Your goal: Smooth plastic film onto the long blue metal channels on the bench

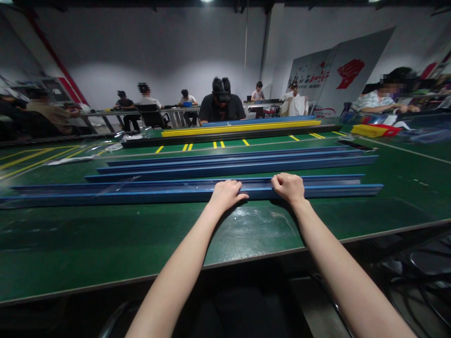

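Observation:
A long blue plastic channel [165, 192] lies across the green table before me, its trough facing up. My left hand [227, 193] is curled over its near wall, thumb in front and fingers behind. To the right, my right hand [289, 187] closes over the same wall, knuckles up and its fingertips hidden. Clear film [121, 185] lies across the left part of the channel. Just beyond, more blue channels [239, 164] lie roughly parallel to it.
Further back lie a yellow channel [243, 127] and a black strip [211, 138]. A person in dark clothes [221, 108] sits opposite. Yellow and red trays [375, 130] stand at the right, near another person [380, 96]. The green table's front edge [246, 259] runs beneath my forearms.

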A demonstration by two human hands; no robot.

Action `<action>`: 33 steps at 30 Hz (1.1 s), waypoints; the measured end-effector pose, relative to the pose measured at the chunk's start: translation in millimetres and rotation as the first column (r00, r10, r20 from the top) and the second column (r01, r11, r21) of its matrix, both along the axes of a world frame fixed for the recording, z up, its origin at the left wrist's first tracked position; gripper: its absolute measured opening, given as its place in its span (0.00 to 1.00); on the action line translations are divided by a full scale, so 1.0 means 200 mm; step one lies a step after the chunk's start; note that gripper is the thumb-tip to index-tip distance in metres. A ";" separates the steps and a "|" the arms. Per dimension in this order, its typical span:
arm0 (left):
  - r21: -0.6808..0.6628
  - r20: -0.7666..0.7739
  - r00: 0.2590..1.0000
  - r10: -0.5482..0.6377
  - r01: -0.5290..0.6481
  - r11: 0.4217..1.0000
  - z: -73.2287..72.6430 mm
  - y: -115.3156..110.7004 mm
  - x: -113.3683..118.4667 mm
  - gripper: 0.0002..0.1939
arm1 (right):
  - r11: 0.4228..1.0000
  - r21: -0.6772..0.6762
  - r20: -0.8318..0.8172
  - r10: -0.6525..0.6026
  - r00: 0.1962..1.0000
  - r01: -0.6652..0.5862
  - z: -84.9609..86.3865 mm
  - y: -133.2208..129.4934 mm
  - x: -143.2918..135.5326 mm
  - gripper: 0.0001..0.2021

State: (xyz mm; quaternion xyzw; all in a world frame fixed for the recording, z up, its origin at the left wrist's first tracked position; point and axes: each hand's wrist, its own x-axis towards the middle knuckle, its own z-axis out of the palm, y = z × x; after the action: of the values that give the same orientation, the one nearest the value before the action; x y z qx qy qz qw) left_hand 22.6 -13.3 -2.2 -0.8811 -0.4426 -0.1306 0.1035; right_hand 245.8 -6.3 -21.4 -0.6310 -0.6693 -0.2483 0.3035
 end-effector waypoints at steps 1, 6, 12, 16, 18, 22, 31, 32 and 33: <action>-0.002 0.001 1.000 0.001 -0.001 1.000 0.00 0.00 0.00 0.18 | 1.000 0.002 0.000 -0.004 1.000 0.004 0.00 0.00 0.00 0.19; -0.001 0.006 1.000 0.002 -0.002 1.000 0.00 0.00 0.01 0.19 | 1.000 0.017 0.018 0.008 1.000 -0.008 0.00 -0.01 -0.01 0.19; 0.015 0.011 1.000 -0.004 0.004 1.000 -0.01 0.00 0.01 0.19 | 0.999 0.035 0.054 0.032 0.998 -0.034 0.01 -0.03 -0.03 0.20; 0.004 0.010 1.000 0.005 -0.005 1.000 -0.02 0.00 0.01 0.19 | 0.993 0.008 0.098 0.116 0.988 -0.118 0.01 -0.04 -0.11 0.20; 0.001 0.005 1.000 0.003 -0.003 1.000 -0.02 0.00 0.01 0.19 | 0.988 -0.024 0.129 0.154 0.980 -0.152 0.01 -0.04 -0.15 0.19; 0.011 -0.005 1.000 0.000 0.000 1.000 -0.01 0.00 0.01 0.19 | 0.988 -0.075 0.145 0.147 0.979 -0.137 0.00 -0.02 -0.19 0.21; 0.063 -0.007 1.000 -0.009 0.009 0.998 -0.03 0.01 0.01 0.20 | 0.994 -0.036 0.119 0.109 0.987 -0.105 0.00 0.00 -0.17 0.23; 0.066 -0.003 1.000 -0.010 0.010 0.998 -0.03 0.01 0.01 0.20 | 0.994 -0.035 0.115 0.104 0.988 -0.101 0.00 0.01 -0.16 0.23; 0.069 0.001 1.000 -0.012 0.011 0.998 -0.03 0.01 0.01 0.21 | 0.995 -0.033 0.112 0.097 0.989 -0.094 0.00 0.01 -0.16 0.23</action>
State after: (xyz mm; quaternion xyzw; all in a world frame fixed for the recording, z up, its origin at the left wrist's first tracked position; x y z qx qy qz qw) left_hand 24.0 -11.7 -7.4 -0.8795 -0.4328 -0.1471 0.1328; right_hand 214.1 -5.1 -21.7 -0.5873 -0.7182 -0.2597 0.2681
